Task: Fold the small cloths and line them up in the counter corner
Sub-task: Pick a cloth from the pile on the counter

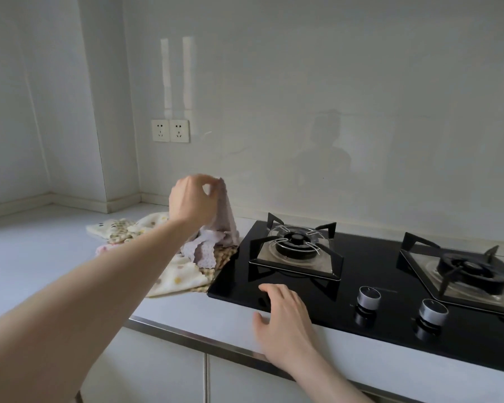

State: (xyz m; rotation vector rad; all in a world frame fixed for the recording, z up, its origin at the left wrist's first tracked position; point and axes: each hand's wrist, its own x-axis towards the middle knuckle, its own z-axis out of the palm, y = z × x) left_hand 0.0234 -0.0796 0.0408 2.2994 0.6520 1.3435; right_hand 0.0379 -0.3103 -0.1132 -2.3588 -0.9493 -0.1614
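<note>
The right hand [282, 318] rests at lower centre, fingers relaxed on the black hob [361, 286] edge. Farther back, the left hand [194, 199] pinches a lilac cloth [227, 222] — lifting it from the cloth pile [169, 257] at centre left.

1. Lying open toward the back left corner: bare tabletop [35, 251].
2. Blocking the middle: heap of cloths [169, 257], touching the hob's edge.
3. Filling the right side: black hob [370, 289], with raised burner grates [296, 245] and knobs [368, 296] standing proud.
</note>
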